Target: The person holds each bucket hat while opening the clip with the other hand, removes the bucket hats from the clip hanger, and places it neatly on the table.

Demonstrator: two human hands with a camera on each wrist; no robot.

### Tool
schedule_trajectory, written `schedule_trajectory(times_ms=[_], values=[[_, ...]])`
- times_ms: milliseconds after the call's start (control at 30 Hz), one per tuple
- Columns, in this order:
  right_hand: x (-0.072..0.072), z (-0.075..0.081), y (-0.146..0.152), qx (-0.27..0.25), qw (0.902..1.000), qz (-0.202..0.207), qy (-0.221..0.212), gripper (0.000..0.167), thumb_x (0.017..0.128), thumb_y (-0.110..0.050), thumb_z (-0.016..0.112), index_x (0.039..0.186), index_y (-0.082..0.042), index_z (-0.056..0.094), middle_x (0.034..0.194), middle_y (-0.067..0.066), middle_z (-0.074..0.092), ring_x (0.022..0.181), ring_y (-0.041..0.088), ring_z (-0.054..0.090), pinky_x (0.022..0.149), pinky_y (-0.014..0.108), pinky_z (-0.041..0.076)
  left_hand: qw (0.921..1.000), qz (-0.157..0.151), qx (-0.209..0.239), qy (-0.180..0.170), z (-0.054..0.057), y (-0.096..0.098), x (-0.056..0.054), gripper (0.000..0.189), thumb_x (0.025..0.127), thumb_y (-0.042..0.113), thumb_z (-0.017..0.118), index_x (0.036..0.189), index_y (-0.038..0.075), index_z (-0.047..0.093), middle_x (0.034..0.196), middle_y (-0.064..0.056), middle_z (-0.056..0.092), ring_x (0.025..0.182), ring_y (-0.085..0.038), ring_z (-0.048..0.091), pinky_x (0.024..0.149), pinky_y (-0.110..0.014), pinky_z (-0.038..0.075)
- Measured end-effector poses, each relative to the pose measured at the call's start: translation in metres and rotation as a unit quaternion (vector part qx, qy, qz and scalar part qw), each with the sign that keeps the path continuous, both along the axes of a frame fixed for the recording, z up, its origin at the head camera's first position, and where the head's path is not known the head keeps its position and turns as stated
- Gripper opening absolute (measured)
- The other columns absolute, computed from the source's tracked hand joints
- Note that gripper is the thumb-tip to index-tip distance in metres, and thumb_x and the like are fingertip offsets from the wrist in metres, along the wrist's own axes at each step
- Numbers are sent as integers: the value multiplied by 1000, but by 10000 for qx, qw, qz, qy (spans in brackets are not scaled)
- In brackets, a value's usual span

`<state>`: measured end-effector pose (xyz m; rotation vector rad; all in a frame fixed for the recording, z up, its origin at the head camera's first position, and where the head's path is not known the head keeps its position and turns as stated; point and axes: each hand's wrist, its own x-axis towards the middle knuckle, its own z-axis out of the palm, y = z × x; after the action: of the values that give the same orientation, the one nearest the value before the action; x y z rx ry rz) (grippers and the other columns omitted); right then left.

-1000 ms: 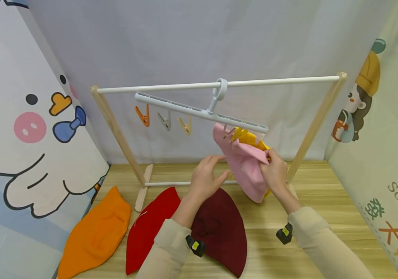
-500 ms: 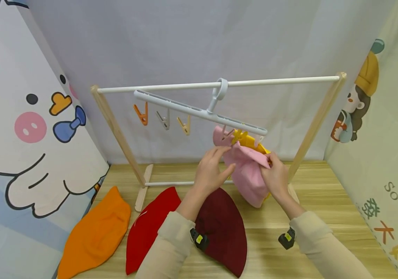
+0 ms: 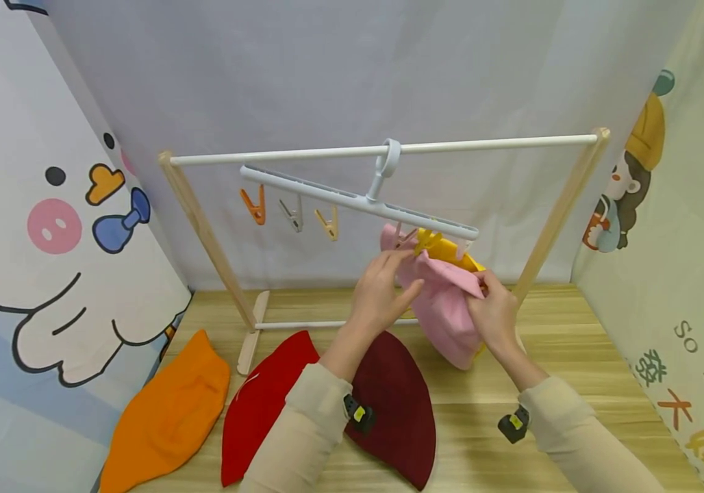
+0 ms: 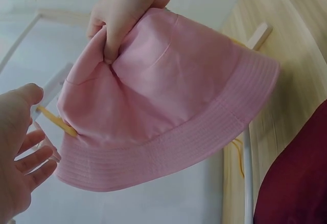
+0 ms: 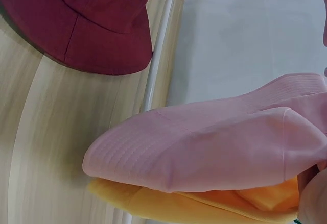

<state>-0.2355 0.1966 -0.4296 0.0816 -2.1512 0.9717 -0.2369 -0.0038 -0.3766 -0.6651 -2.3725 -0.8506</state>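
Observation:
A pink bucket hat [image 3: 441, 308] hangs beneath the right end of a pale blue-grey hanger [image 3: 321, 194], where a yellow clothespin [image 3: 428, 240] grips its edge. My right hand [image 3: 496, 311] pinches the crown, thumb pressing into the fabric in the left wrist view. Fingers spread, my left hand [image 3: 379, 291] is beside the hat's left side, its fingertips close to the yellow clothespin and a pink clothespin [image 3: 405, 237]. Behind the pink hat is a yellow hat [image 5: 204, 206], mostly hidden by it in the head view.
The hanger tilts down to the right on a rack's white rod [image 3: 500, 145]. Orange [image 3: 255, 205], grey [image 3: 292, 213] and cream clothespins [image 3: 329, 224] hang at its left. Orange [image 3: 170, 418], red [image 3: 268, 404] and maroon hats [image 3: 398, 411] lie on the wooden table [image 3: 487, 424].
My left hand has moved rightward and up to the yellow clothespin. My right hand has shifted slightly right and down, still pinching the pink hat, and the hat has sunk a little with it.

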Motion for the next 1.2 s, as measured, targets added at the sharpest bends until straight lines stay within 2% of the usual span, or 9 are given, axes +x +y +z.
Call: schedule_trajectory(times_ms=[300, 500, 600, 867, 1200], values=[[5, 5, 6, 49, 10000, -13, -58, 10, 75, -3, 67, 84, 0, 64, 73, 15, 66, 62, 29, 62, 57, 37, 47, 9998, 80, 93, 167, 4, 9, -6, 45, 78, 27, 70, 118, 9, 58, 111, -4, 61, 101, -20, 57, 87, -31, 46], [10, 7, 10, 229, 9997, 59, -5, 9, 74, -3, 69, 81, -1, 64, 70, 13, 65, 58, 24, 59, 55, 16, 38, 9991, 141, 128, 381, 6, 15, -9, 44, 78, 28, 70, 116, 9, 60, 109, -3, 63, 98, -20, 59, 84, -31, 47], [13, 9, 11, 314, 9994, 124, 66, 10, 72, -2, 70, 79, -1, 64, 67, 12, 63, 56, 21, 55, 55, 11, 33, 9990, 197, 122, 389, 9, 19, -9, 43, 77, 28, 70, 116, 9, 61, 109, -2, 63, 98, -19, 59, 84, -31, 48], [19, 12, 14, 468, 9986, 240, 72, 11, 70, 0, 71, 78, -2, 64, 64, 10, 62, 54, 17, 51, 53, 10, 32, 9987, 283, 122, 413, 11, 26, -9, 42, 77, 25, 69, 115, 9, 61, 104, -3, 64, 93, -18, 61, 78, -32, 50], [23, 11, 16, 831, 9949, 481, 315, 9, 69, 0, 67, 76, -5, 65, 58, 4, 56, 51, 13, 45, 50, 17, 32, 9980, 601, -119, 149, 12, 32, -12, 40, 79, 29, 69, 114, 10, 61, 103, -4, 64, 93, -17, 60, 80, -32, 50]])
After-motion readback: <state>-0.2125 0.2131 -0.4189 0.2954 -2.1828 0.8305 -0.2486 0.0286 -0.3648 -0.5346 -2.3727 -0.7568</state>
